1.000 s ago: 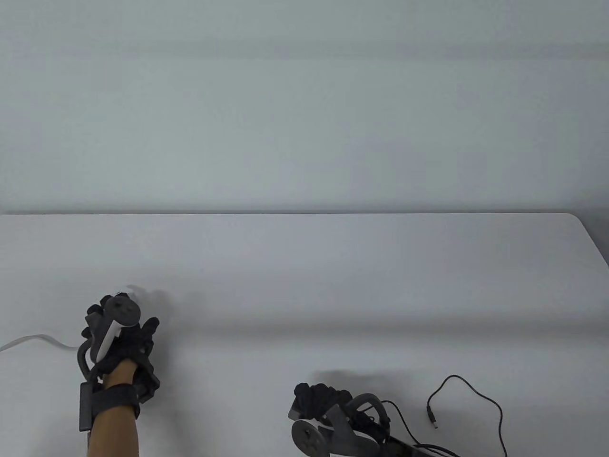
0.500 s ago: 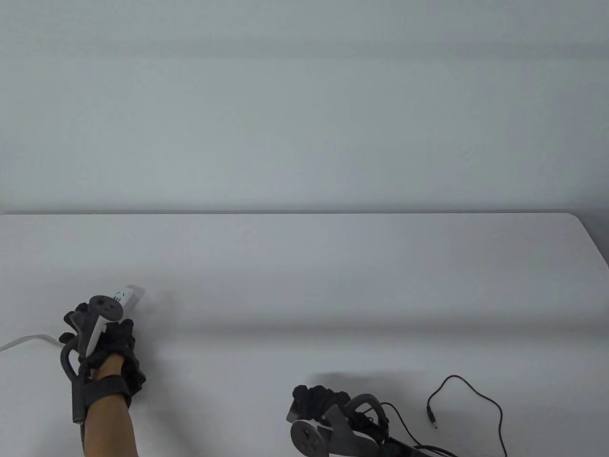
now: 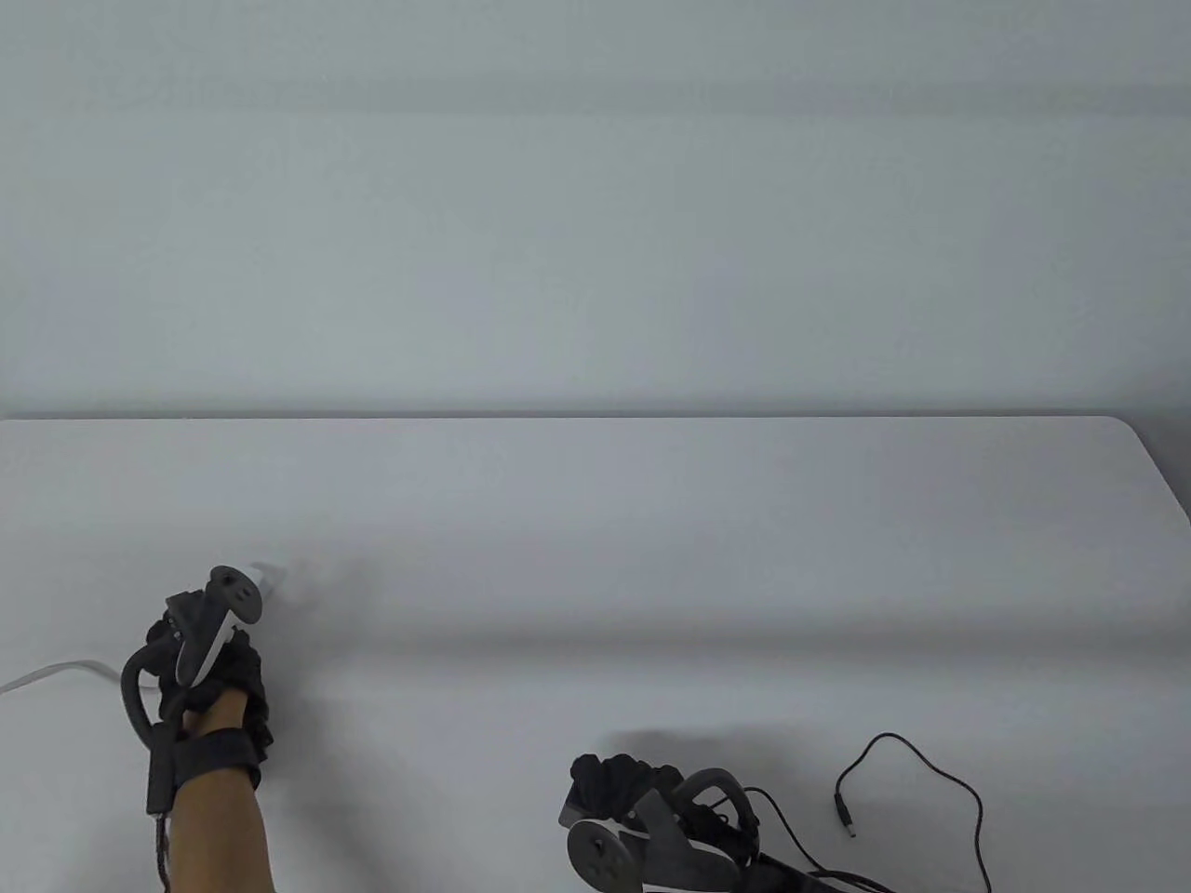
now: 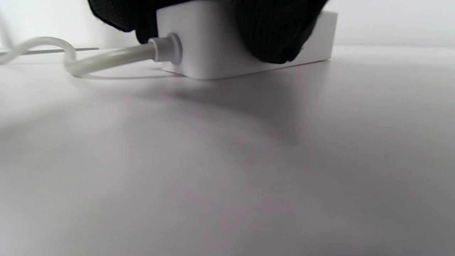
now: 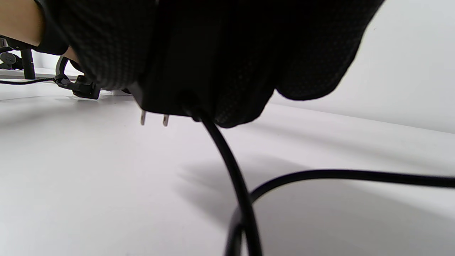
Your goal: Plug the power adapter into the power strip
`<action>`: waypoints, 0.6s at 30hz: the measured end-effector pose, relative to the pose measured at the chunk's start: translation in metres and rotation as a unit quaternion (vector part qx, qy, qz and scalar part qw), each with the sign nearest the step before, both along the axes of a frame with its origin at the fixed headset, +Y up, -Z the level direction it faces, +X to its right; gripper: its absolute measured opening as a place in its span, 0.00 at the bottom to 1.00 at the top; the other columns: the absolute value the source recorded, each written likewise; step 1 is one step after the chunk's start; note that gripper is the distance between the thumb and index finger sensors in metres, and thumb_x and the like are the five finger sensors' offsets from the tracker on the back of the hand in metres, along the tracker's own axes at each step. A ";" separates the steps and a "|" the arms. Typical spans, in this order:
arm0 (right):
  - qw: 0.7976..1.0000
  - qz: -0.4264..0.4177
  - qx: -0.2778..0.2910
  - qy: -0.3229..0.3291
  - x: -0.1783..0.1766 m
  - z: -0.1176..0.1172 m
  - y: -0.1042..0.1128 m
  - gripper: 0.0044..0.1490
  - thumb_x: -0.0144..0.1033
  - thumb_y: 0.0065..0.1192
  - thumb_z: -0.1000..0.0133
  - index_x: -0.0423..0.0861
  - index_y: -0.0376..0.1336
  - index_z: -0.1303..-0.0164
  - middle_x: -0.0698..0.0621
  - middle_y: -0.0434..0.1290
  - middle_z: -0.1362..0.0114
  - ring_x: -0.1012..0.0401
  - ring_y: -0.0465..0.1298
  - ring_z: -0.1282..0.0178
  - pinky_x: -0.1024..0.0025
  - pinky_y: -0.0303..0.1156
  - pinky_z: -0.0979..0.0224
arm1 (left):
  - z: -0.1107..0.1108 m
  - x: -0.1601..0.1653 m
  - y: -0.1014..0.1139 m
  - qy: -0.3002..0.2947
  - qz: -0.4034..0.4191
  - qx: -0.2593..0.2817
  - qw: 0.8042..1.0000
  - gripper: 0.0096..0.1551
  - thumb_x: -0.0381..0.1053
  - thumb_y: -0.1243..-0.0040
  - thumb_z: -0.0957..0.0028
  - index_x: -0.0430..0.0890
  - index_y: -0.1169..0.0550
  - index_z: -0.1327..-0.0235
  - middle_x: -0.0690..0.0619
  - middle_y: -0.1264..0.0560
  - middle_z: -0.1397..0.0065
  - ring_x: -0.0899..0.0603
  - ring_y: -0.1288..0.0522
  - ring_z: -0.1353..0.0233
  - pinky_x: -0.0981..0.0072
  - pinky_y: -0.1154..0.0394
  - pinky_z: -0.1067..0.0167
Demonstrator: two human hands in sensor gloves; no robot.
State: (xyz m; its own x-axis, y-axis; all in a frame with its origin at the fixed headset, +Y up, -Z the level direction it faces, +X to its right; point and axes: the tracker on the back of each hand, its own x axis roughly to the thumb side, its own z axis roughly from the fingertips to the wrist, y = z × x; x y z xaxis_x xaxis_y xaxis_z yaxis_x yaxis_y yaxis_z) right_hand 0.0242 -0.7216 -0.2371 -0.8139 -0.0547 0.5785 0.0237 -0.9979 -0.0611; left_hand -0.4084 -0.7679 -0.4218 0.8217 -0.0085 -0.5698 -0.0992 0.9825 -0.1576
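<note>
My right fingers [image 5: 106, 53] wrap the power adapter [image 5: 177, 71], prongs bare above the table [image 5: 106, 177]; my left hand [image 3: 209, 665] rests on the power strip [image 4: 213, 46], well apart. Insertion is not yet done.

in the table view the white rectangular plastic power strip [image 3: 268, 574] shows only a far corner; the rest lies hidden under the black-gloved left hand [image 3: 212, 666] and its tracker. its white round cord [image 3: 56, 672] runs off the left edge. the left wrist view cuts off the strip's top face, so its sockets cannot be seen. the black-gloved right hand [image 3: 622, 789] is cropped by the bottom edge. in the right wrist view the black boxy power adapter [image 5: 170, 96] is mostly covered by glove fabric; only its lower edge and two metal prongs [image 5: 153, 118] show. its thin black cable [image 5: 234, 185] leaves the picture at the bottom and right edges.
</note>
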 end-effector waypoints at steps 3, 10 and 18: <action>1.000 -0.004 0.000 0.001 0.001 -0.001 -0.001 0.46 0.52 0.69 0.49 0.35 0.60 0.29 0.44 0.75 0.40 0.59 0.85 0.47 0.51 0.82 0.38 | 0.003 0.002 0.001 -0.010 0.010 0.004 1.000 0.48 0.51 0.38 0.50 0.37 0.44 0.21 0.31 0.37 0.22 0.27 0.32 0.26 0.37 0.35 0.28; 1.000 -0.026 -0.012 0.002 0.005 -0.007 0.000 0.46 0.52 0.69 0.49 0.36 0.59 0.28 0.44 0.75 0.39 0.59 0.84 0.46 0.50 0.81 0.36 | 0.014 0.013 0.019 -0.014 0.052 0.041 0.998 0.47 0.49 0.35 0.51 0.38 0.40 0.21 0.31 0.37 0.21 0.26 0.33 0.25 0.35 0.35 0.27; 0.999 -0.032 -0.006 0.005 0.007 -0.008 0.002 0.46 0.52 0.69 0.50 0.37 0.61 0.28 0.44 0.75 0.39 0.59 0.84 0.46 0.49 0.80 0.36 | 0.041 0.042 0.041 -0.037 0.154 0.073 0.985 0.47 0.48 0.31 0.53 0.42 0.38 0.20 0.35 0.37 0.19 0.27 0.35 0.23 0.35 0.37 0.27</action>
State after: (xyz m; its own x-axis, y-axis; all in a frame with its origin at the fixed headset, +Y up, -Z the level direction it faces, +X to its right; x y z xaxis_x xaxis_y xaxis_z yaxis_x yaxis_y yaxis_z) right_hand 0.0314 -0.7198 -0.2456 -0.8095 0.0047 0.5871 -0.0407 -0.9980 -0.0481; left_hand -0.3663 -0.7269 -0.3812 0.8121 0.3255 -0.4843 -0.3895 0.9204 -0.0346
